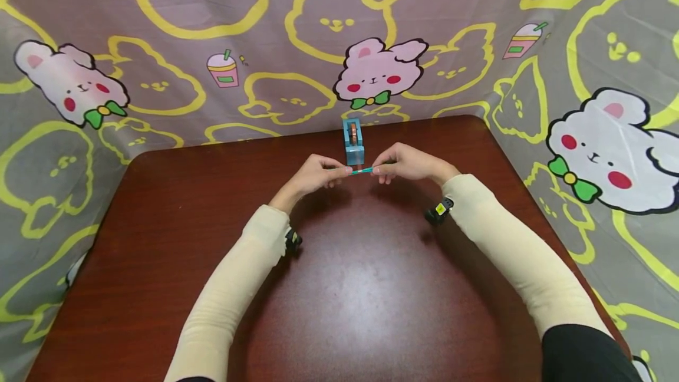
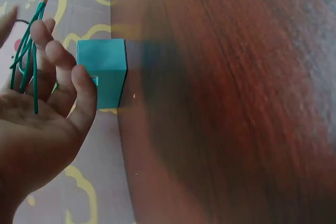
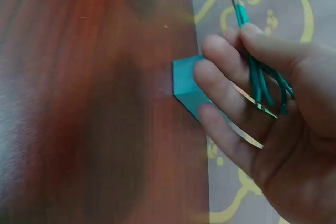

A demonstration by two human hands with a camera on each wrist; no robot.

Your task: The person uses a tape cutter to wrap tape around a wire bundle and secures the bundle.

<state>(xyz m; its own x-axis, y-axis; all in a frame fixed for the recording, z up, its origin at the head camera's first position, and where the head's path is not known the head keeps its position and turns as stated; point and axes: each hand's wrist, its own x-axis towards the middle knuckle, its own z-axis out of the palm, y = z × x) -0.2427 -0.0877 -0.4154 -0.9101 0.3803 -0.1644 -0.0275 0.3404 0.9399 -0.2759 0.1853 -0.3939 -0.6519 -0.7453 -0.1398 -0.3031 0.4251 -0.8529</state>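
Note:
Both hands hold a thin bundle of green cords [image 1: 362,170] level between them, just in front of a blue tape dispenser [image 1: 355,155]. My left hand [image 1: 316,174] pinches one end, and in the left wrist view loose cord ends [image 2: 35,77] hang over its palm. At the other end my right hand [image 3: 294,93] pinches the bundle between thumb and forefinger, its other fingers loosely bent. A narrow brownish band [image 3: 236,1] crosses the cords midway between the hands. An orange tape roll [image 1: 353,133] sits in the dispenser. Whether tape links it to the bundle, I cannot tell.
The dispenser stands near the back edge of a dark red-brown wooden table [image 1: 212,240]. Behind it and along the sides hangs a patterned curtain [image 1: 286,28]. A small black camera [image 1: 439,211] is strapped to the right wrist, another [image 1: 292,240] to the left.

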